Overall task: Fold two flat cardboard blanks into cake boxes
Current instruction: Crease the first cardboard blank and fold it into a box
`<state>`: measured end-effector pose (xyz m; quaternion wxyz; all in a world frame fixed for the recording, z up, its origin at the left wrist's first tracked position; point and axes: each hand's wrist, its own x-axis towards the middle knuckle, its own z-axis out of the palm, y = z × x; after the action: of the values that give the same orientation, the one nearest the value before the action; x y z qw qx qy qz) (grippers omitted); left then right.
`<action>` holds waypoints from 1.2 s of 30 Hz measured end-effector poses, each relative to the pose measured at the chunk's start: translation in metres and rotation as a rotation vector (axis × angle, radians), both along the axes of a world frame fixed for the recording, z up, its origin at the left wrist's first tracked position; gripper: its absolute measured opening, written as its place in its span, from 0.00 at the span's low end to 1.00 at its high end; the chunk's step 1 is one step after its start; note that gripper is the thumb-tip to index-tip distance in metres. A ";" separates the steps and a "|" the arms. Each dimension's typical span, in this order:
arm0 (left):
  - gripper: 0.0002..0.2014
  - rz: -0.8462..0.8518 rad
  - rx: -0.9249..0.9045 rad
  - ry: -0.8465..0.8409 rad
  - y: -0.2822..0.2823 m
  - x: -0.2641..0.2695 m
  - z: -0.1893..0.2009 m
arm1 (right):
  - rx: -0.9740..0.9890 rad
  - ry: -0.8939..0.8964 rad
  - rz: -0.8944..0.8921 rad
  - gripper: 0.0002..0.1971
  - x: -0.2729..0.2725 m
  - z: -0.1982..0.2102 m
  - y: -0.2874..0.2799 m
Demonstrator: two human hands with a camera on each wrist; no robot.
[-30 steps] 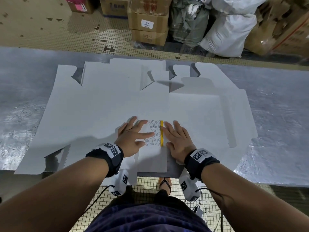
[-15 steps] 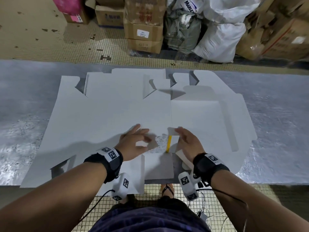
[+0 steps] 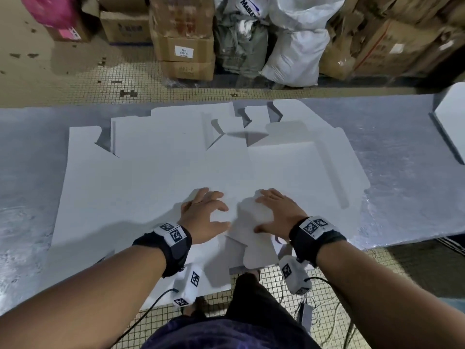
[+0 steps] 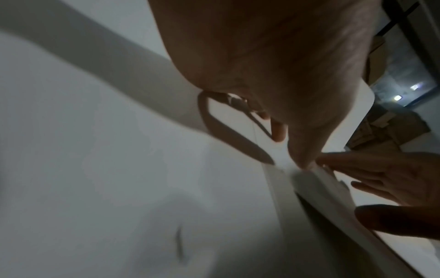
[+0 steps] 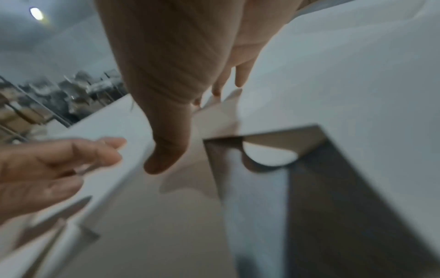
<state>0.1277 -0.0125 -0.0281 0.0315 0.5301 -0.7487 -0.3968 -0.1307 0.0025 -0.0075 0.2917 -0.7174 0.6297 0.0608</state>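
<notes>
Two white cardboard blanks lie flat and overlapping on the silver table (image 3: pixel 402 172), the left blank (image 3: pixel 141 177) partly over the right blank (image 3: pixel 302 167). A narrow white flap (image 3: pixel 251 222) runs between my hands at the near edge and looks slightly raised. My left hand (image 3: pixel 203 212) arches over the left blank with spread fingertips touching it. My right hand (image 3: pixel 281 212) lies with straight fingers against the flap's right side, thumb on the flap. In the left wrist view my left hand (image 4: pixel 285 146) touches the card beside the flap's edge. In the right wrist view my right hand (image 5: pixel 190 122) presses its thumb on the card.
A white board or box (image 3: pixel 450 122) sits at the table's right edge. Beyond the far edge stand brown cartons (image 3: pixel 186 54) and white sacks (image 3: pixel 294 56) on the floor. Cables (image 3: pixel 307 311) hang below the near edge over a wire-mesh floor.
The printed patch with the yellow strip that showed between my hands is now covered by the white flap. Both hands lifted from lying flat and moved slightly apart.
</notes>
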 end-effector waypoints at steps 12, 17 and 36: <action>0.20 0.329 0.003 0.148 -0.091 -0.002 0.024 | -0.197 -0.229 -0.154 0.20 0.002 0.016 -0.111; 0.34 0.366 -0.044 0.041 -0.125 -0.022 0.016 | -0.156 -0.195 -0.068 0.27 -0.004 0.000 -0.152; 0.10 0.586 -0.033 0.163 -0.152 -0.029 0.010 | -0.021 -0.644 -0.362 0.07 -0.011 -0.022 -0.179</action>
<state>0.0985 -0.1644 -0.0183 0.2132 0.6895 -0.5652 -0.3996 -0.1413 -0.1768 -0.0290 0.4735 -0.5797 0.6229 -0.2274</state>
